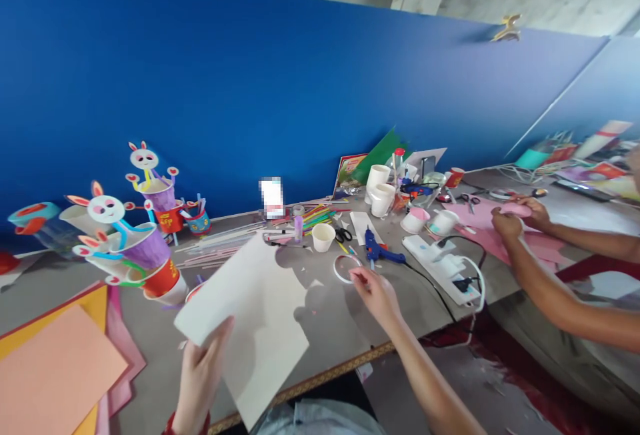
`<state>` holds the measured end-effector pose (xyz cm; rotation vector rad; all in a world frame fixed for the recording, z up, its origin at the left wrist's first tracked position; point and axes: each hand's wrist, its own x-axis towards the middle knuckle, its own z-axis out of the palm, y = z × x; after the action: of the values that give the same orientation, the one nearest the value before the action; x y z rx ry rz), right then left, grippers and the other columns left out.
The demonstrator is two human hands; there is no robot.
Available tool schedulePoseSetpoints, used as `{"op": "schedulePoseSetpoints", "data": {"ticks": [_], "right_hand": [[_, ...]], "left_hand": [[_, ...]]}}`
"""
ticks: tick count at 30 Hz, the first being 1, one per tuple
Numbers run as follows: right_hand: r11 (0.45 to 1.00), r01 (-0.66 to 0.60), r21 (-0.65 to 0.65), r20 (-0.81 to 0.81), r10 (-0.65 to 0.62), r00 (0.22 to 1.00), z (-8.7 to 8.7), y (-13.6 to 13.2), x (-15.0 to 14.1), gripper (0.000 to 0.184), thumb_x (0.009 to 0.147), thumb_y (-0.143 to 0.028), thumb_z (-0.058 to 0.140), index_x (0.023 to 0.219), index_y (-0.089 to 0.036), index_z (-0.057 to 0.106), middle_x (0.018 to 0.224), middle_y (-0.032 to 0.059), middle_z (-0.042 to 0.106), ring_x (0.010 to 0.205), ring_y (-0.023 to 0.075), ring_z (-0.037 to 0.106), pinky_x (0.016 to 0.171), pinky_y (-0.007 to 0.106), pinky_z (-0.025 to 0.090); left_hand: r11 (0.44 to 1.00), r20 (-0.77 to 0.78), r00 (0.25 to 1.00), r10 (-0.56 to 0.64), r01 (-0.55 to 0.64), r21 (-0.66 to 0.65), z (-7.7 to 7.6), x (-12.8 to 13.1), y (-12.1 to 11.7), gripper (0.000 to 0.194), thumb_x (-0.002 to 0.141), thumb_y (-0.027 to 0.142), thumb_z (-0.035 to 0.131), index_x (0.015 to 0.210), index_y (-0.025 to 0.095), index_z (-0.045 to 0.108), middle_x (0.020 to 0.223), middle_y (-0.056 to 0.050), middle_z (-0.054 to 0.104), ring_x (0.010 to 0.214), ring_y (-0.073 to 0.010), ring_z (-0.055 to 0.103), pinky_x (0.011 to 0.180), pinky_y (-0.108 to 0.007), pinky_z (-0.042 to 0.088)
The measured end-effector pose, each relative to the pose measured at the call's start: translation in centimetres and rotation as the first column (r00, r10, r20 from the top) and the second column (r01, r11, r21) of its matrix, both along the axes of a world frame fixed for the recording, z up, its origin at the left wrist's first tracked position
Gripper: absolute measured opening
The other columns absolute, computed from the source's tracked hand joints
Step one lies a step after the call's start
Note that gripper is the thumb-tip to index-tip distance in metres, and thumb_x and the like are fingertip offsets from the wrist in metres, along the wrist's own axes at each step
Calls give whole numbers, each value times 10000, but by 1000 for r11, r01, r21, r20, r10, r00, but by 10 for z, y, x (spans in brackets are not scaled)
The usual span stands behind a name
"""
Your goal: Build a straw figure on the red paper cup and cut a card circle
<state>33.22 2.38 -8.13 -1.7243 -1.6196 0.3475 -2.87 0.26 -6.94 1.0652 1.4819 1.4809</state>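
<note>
My left hand (pixel 205 361) is closed on the lower edge of a folded or curled piece of white paper (pixel 230 288), thumb on top. A larger cream sheet (pixel 270 335) with a scalloped, cut edge lies beneath or hangs from it; I cannot tell if they are one piece. Over the table, my right hand (pixel 377 295) is pinched at the edge of a thin white ring (pixel 345 268). What the ring is made of does not show. Just beyond it stand a blue glue gun (pixel 375 245), black-handled scissors (pixel 343 235) and a paper cup (pixel 323 237).
Rabbit figures made of paper cups (pixel 145 248) stand at left, behind stacked coloured paper (pixel 60 368). A white power strip (pixel 440 268) with cables lies right of my hand. Beyond it, a co-worker's hands (pixel 515 218) hold something pink. A blue partition (pixel 225 88) closes the back.
</note>
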Motion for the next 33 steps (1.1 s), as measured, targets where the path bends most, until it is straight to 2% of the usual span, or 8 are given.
{"op": "schedulePoseSetpoints", "data": {"ticks": [4, 10, 16, 20, 25, 27, 29, 33], "right_hand": [[992, 72, -100, 181, -53, 982, 14, 37, 13, 222, 950, -310, 476, 1013, -207, 662, 985, 85, 724, 917, 244, 665, 805, 323, 488], [926, 231, -297, 357, -116, 927, 27, 129, 11, 236, 954, -313, 581, 1097, -139, 651, 1141, 131, 666, 1046, 260, 648, 896, 407, 509], [872, 291, -394, 318, -168, 933, 31, 158, 11, 283, 946, -334, 618, 1158, -148, 621, 1174, 100, 645, 1030, 237, 645, 885, 443, 539], [917, 246, -314, 141, -211, 967, 44, 143, 26, 246, 908, -382, 577, 947, -152, 656, 998, 172, 697, 949, 304, 680, 795, 407, 523], [990, 19, -139, -241, -53, 969, 51, 79, 15, 371, 954, -550, 373, 1065, -230, 523, 935, 71, 680, 606, 155, 623, 596, 297, 533], [970, -243, 1, -640, 188, 745, 42, 47, -6, 384, 851, -594, 584, 989, -237, 542, 791, 29, 639, 494, 127, 533, 504, 277, 484], [898, -438, -37, -779, 249, 576, 30, 17, -32, 421, 743, -568, 743, 955, -232, 604, 688, 8, 603, 471, 129, 517, 446, 255, 442], [896, -437, -70, -892, 140, 429, 14, -18, -69, 526, 600, -571, 856, 974, -252, 670, 867, 69, 683, 670, 196, 628, 576, 303, 511]], "left_hand": [[974, -27, 976, -218, 216, -75, -12, 22, -12, 446, 642, 417, 835, 998, 163, 746, 1061, -97, 771, 1094, -347, 673, 978, -399, 536], [986, 115, 985, -126, 138, -97, -8, 36, -16, 496, 582, 501, 854, 919, 151, 756, 953, -95, 792, 987, -323, 718, 847, -339, 594], [988, 201, 979, -32, 62, -143, 2, 19, -24, 474, 535, 488, 878, 832, 133, 777, 811, -91, 794, 760, -282, 732, 660, -306, 596], [987, 263, 964, 30, 13, -162, 1, 11, -23, 462, 554, 469, 879, 864, 142, 775, 869, -87, 798, 823, -261, 733, 704, -276, 586], [978, 418, 906, 60, 31, -208, 3, 7, -17, 450, 520, 418, 907, 844, 144, 758, 851, -90, 798, 766, -250, 742, 669, -285, 598], [969, 481, 874, 61, 64, -240, 8, 8, -16, 459, 524, 400, 909, 866, 137, 749, 813, -89, 793, 702, -259, 742, 604, -305, 602], [967, 515, 855, 52, 85, -239, 12, 11, -16, 474, 536, 391, 906, 899, 133, 745, 801, -85, 791, 674, -263, 741, 575, -313, 603], [967, 482, 876, 6, 118, -226, 12, 14, -19, 445, 559, 384, 899, 889, 127, 747, 845, -96, 796, 736, -277, 749, 584, -285, 601]]}}
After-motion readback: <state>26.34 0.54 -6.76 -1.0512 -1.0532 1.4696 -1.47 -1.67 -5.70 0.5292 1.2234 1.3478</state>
